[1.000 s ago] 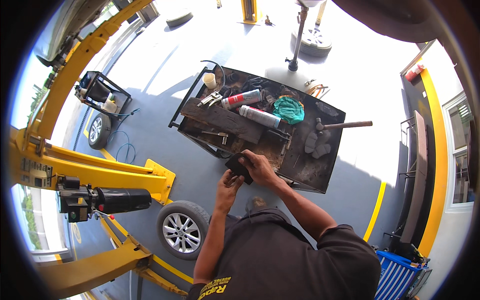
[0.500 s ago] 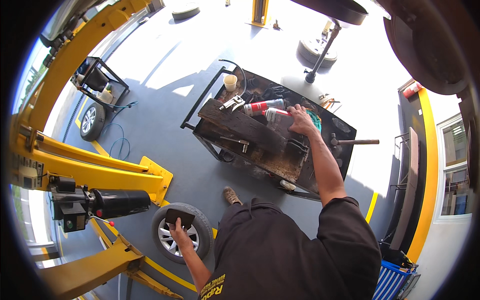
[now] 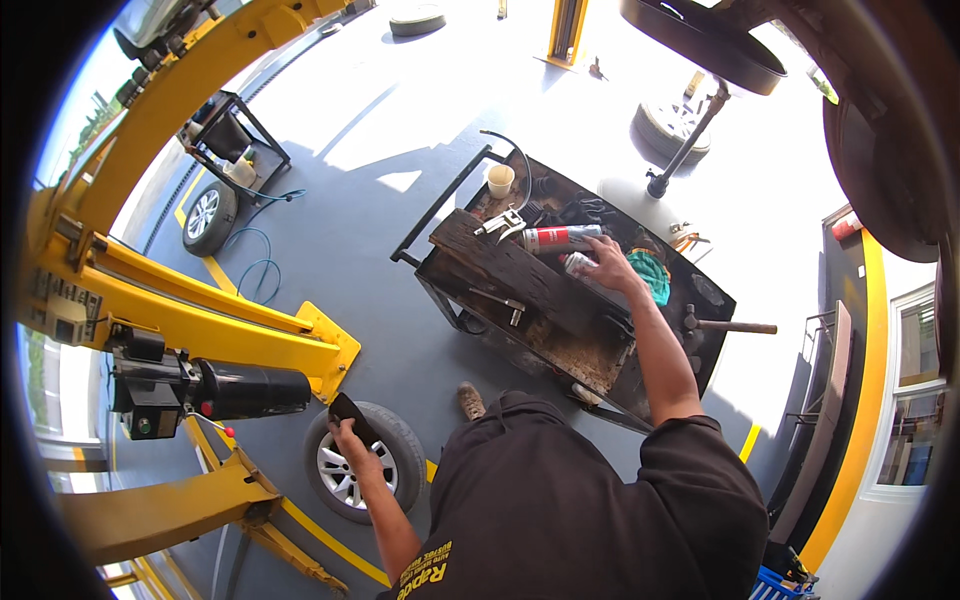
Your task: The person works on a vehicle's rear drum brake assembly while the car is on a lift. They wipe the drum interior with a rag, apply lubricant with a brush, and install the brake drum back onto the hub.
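My left hand (image 3: 355, 452) is closed on a dark, flat rectangular sheet (image 3: 352, 417), tilted above a wheel with a silver rim (image 3: 345, 490). Over the black tool cart (image 3: 712, 350), my right hand (image 3: 608, 268) wraps around a spray can (image 3: 578, 263); only its pale end shows, as my fingers hide the rest. Just beyond lies another spray can (image 3: 562, 238), red and silver. A crumpled green cloth (image 3: 650, 275) is beside my right wrist. A metal spray gun (image 3: 503, 224) rests at the end of a dark wooden plank (image 3: 500, 262).
A ratchet (image 3: 500, 303) lies nearer me on the cart, and a hammer (image 3: 735, 326) sticks out past its right edge. A cream cup (image 3: 501, 181) stands at the far corner. Yellow lift arms (image 3: 170, 510) and a black cylinder (image 3: 255, 387) are at my left.
The can under my right hand has turned, and its red-and-white side no longer shows. My left hand has tilted the dark sheet more edge-on. The whole view has shifted slightly.
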The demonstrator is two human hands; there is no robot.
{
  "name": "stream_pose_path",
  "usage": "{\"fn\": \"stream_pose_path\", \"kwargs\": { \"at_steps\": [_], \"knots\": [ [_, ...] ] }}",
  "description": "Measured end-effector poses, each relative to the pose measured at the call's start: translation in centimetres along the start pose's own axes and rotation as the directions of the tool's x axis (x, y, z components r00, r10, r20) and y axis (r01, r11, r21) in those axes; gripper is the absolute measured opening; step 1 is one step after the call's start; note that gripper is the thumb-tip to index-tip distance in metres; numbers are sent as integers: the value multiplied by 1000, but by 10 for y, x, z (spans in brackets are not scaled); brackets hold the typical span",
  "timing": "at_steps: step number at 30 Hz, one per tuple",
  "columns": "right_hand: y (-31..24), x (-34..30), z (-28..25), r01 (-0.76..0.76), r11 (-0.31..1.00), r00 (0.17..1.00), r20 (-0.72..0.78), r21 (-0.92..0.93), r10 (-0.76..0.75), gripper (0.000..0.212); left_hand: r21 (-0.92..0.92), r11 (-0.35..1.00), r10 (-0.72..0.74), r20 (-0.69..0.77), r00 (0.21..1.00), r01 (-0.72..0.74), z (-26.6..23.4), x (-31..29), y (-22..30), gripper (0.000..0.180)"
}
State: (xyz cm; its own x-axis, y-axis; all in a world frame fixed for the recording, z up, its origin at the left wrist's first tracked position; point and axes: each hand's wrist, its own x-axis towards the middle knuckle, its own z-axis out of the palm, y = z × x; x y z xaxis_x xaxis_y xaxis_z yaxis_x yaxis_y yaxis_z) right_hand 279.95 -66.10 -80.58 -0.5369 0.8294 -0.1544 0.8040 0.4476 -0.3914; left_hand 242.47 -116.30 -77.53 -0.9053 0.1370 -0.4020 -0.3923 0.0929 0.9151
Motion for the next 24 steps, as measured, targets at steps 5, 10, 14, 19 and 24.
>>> {"fn": "stream_pose_path", "kwargs": {
  "at_steps": [5, 10, 14, 19, 24],
  "knots": [
    [-5, 81, 18, 157, 950, 987, 26, -269, -156, 92, -165, 984, -37, 156, 987, 63, 25, -53, 8, 72],
    [-29, 89, -14, 249, 888, 958, 232, -386, -167, 97, -13, 996, -83, 150, 985, 86, -3, -94, -20, 73],
    [-42, 39, -91, 65, 987, 998, 6, -149, -65, 91, -307, 922, -274, -84, 958, 237, -56, -129, -69, 50],
    [18, 9, -96, 252, 718, 932, -362, 649, 1, 73, -368, 909, -245, -86, 966, 198, -69, -154, -83, 44],
    [1, 11, -92, 250, 340, 890, -353, 907, 288, 57, -249, 956, -178, -76, 981, 154, -74, -166, -68, 41]
  ]
}}
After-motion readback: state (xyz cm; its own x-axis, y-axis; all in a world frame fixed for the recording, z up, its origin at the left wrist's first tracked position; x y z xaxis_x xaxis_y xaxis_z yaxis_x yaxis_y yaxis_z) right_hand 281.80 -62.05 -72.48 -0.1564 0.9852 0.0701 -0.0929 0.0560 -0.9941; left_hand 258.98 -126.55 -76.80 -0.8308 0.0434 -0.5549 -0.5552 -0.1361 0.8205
